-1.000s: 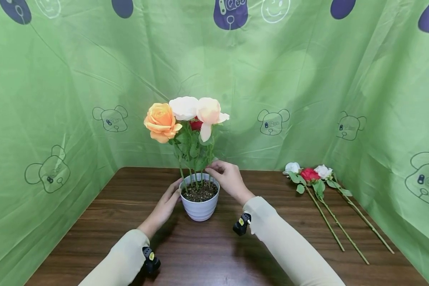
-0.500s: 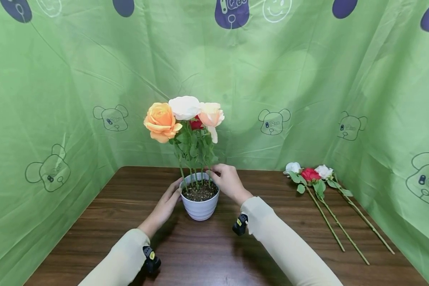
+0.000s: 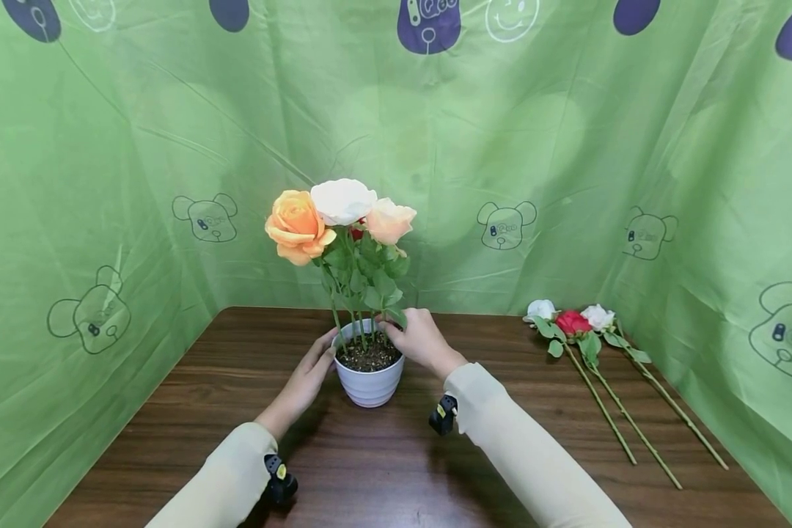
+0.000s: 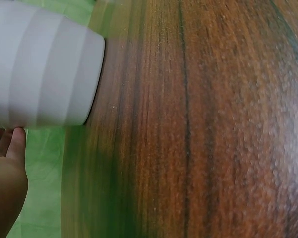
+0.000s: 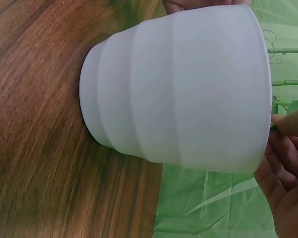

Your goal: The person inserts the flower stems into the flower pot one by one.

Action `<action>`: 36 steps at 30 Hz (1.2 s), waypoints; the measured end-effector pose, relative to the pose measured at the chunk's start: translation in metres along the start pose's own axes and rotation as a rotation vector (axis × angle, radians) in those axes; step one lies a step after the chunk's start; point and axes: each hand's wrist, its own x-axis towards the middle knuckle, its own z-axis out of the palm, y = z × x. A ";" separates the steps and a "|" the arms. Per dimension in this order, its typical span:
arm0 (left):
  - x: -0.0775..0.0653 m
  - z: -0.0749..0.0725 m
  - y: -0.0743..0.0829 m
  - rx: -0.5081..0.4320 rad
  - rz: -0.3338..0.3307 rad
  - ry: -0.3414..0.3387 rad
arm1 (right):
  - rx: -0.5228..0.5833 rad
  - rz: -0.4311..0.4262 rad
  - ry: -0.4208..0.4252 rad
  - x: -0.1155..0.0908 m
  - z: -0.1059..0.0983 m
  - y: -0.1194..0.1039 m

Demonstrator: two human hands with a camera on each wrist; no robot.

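Note:
A white ribbed flower pot [image 3: 369, 387] of dark soil [image 3: 367, 357] stands upright on the table. My left hand [image 3: 306, 375] rests against its left side, fingers fairly straight; the left wrist view shows fingertips [image 4: 18, 136] at the pot wall. At the right rim, my right hand [image 3: 424, 339] pinches the green stem of a peach rose [image 3: 389, 221] low down, just above the soil. Leaves partly cover those fingertips. Beside it in the pot stand an orange rose [image 3: 297, 226], a white rose [image 3: 343, 202] and a mostly hidden red rose [image 3: 357, 233].
Lying on the brown wooden table [image 3: 501, 440] at the right are a white rose [image 3: 539, 310], a red rose [image 3: 573, 323] and another white rose [image 3: 597, 317], with long stems toward the front. A green printed curtain [image 3: 449, 271] encloses the back and sides.
The peach rose has turned and sunk lower, its leaves now facing front. My right hand has moved slightly down along the stem to the rim. My left hand stays at the pot.

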 end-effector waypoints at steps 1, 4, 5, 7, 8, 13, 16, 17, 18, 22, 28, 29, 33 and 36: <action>0.000 0.000 0.000 -0.003 0.001 -0.002 | -0.006 0.010 -0.007 0.000 0.000 0.000; 0.001 0.000 0.000 -0.007 -0.003 -0.005 | -0.025 0.041 -0.016 0.001 0.000 0.002; 0.001 0.000 0.000 -0.009 -0.004 -0.005 | -0.036 0.047 -0.019 0.001 0.000 0.002; 0.002 0.000 0.000 -0.009 0.002 -0.006 | -0.061 0.038 -0.013 0.002 0.000 0.003; 0.002 0.000 0.000 -0.008 0.003 -0.006 | -0.069 0.035 -0.013 0.003 0.000 0.003; 0.002 0.000 0.001 -0.009 0.012 -0.007 | -0.085 0.023 -0.029 0.006 0.000 0.002; 0.001 0.000 0.000 -0.013 0.014 -0.005 | -0.093 0.020 -0.040 0.006 0.000 0.002; 0.002 0.000 0.000 -0.018 0.017 -0.007 | -0.098 0.018 -0.043 0.006 0.000 0.002; 0.001 0.000 -0.001 -0.023 0.019 -0.007 | -0.099 0.016 -0.047 0.007 0.000 0.002; 0.002 0.000 -0.003 -0.049 0.028 -0.013 | -0.097 0.034 -0.075 0.008 -0.002 0.000; 0.002 0.001 -0.003 -0.051 0.037 -0.017 | -0.075 0.084 -0.127 0.012 -0.008 0.000; 0.002 0.001 -0.003 -0.048 0.034 -0.015 | -0.070 0.090 -0.133 0.012 -0.009 0.000; 0.002 0.001 -0.002 -0.037 0.022 -0.013 | -0.070 0.115 -0.141 0.011 -0.010 0.002; 0.002 0.001 -0.001 -0.033 0.018 -0.011 | -0.068 0.131 -0.140 0.010 -0.010 0.003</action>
